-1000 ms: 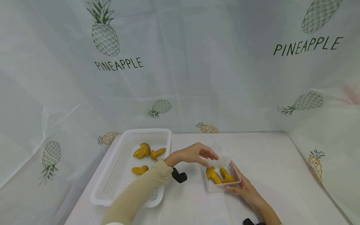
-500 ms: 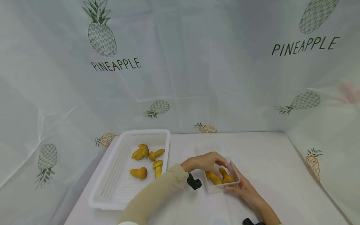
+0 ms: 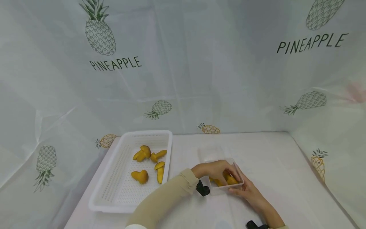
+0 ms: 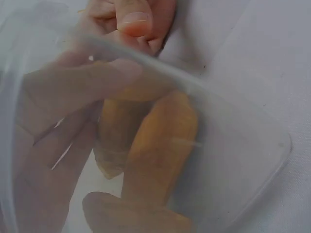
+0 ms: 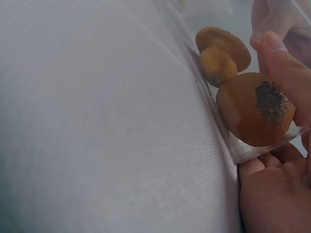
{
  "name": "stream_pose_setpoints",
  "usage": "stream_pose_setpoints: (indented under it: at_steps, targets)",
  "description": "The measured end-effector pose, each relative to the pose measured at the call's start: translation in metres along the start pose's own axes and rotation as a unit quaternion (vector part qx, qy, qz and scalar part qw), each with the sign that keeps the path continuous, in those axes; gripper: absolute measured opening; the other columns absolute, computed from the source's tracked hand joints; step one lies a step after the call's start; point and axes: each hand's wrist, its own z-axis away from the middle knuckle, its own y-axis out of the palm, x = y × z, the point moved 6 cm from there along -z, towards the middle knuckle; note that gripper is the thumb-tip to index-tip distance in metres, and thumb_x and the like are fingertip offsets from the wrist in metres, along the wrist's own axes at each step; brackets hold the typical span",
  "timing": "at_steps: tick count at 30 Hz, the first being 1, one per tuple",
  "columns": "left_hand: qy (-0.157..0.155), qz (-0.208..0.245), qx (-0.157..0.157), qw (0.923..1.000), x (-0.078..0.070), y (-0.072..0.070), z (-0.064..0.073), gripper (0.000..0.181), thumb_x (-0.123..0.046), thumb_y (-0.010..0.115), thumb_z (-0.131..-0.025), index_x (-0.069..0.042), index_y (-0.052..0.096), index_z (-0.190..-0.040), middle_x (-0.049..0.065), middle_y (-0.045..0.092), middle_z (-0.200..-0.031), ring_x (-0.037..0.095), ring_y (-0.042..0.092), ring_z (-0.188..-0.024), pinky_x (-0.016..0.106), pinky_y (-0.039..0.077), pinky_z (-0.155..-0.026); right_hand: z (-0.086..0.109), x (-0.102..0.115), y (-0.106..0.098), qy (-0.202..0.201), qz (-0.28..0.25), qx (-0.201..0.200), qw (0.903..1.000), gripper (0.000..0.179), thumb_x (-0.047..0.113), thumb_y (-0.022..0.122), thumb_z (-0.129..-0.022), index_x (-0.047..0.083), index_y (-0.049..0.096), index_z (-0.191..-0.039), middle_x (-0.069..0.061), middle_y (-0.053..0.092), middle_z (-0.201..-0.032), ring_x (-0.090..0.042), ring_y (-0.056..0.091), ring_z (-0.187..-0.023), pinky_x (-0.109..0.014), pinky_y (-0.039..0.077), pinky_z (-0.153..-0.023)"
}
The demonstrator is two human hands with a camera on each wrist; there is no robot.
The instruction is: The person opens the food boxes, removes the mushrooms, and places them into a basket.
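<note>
A clear plastic box (image 3: 221, 190) holds several yellow-brown mushrooms (image 3: 232, 180). My left hand (image 3: 219, 169) reaches down into it, thumb and fingers curled about one mushroom. Through the clear plastic in the left wrist view, my left hand (image 4: 51, 116) has its thumb lying against a mushroom (image 4: 163, 141). My right hand (image 3: 251, 194) grips the box at its right front corner. In the right wrist view, the right thumb crosses the wall beside a mushroom (image 5: 248, 109) with a dark patch, and the right palm (image 5: 277, 199) is by the box's bottom corner.
At left stands a white perforated basket (image 3: 114, 190), with several mushrooms (image 3: 140, 176) spread inside. Behind the box lies a clear plastic lid (image 3: 210, 153). White cloth (image 3: 266, 159) covers the table, and a pineapple-print sheet (image 3: 188, 79) hangs behind.
My left hand has moved right and down, from above the box's left side into it, its fingers closing on a mushroom. The right hand keeps its grip on the box.
</note>
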Motion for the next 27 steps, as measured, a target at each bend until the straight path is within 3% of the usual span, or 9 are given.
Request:
stream_pose_setpoints:
  at_steps: [3,6,17,27]
  targets:
    - [-0.006,-0.012,-0.003,0.9999,0.0013,0.0005,-0.0006,0.041,0.0,0.083,-0.079,-0.003,0.071,-0.118,0.002,0.071,-0.118,-0.007,0.056,-0.109,0.009,0.038,-0.099,-0.001,0.0008,0.0006,-0.009,-0.006,0.004,0.9999,0.099,0.002,0.069,-0.092,0.033,0.006,-0.161,-0.012,-0.003,-0.166,-0.005,0.009,-0.148,-0.005,0.022,-0.1]
    - [-0.015,-0.007,-0.009,0.9998,0.0028,0.0024,-0.0014,0.039,0.001,0.082,-0.079,-0.002,0.07,-0.116,0.002,0.071,-0.117,-0.005,0.057,-0.109,0.008,0.04,-0.096,-0.0017,0.0008,0.0011,-0.011,-0.015,0.008,0.9998,0.099,0.001,0.069,-0.092,0.033,0.005,-0.161,-0.013,-0.003,-0.166,0.018,0.017,-0.134,-0.005,0.022,-0.1]
    - [-0.046,-0.047,-0.02,0.9976,0.0024,0.0072,-0.0032,0.036,-0.002,0.081,-0.081,-0.007,0.072,-0.115,-0.003,0.07,-0.116,-0.007,0.056,-0.109,0.006,0.038,-0.095,-0.0003,0.0003,0.0004,-0.028,-0.018,0.019,0.9993,0.099,-0.001,0.066,-0.093,0.03,0.003,-0.162,-0.018,-0.005,-0.165,0.018,0.019,-0.134,-0.005,0.022,-0.101]
    - [-0.051,-0.041,-0.017,0.9977,0.0036,0.0088,-0.0016,0.035,0.0,0.079,-0.083,-0.008,0.071,-0.116,-0.004,0.07,-0.117,-0.007,0.055,-0.109,0.006,0.039,-0.095,0.0005,0.0005,0.0009,-0.02,-0.011,0.02,0.9995,0.097,0.0,0.066,-0.094,0.03,0.003,-0.162,-0.015,-0.003,-0.165,0.019,0.016,-0.134,-0.005,0.02,-0.101]
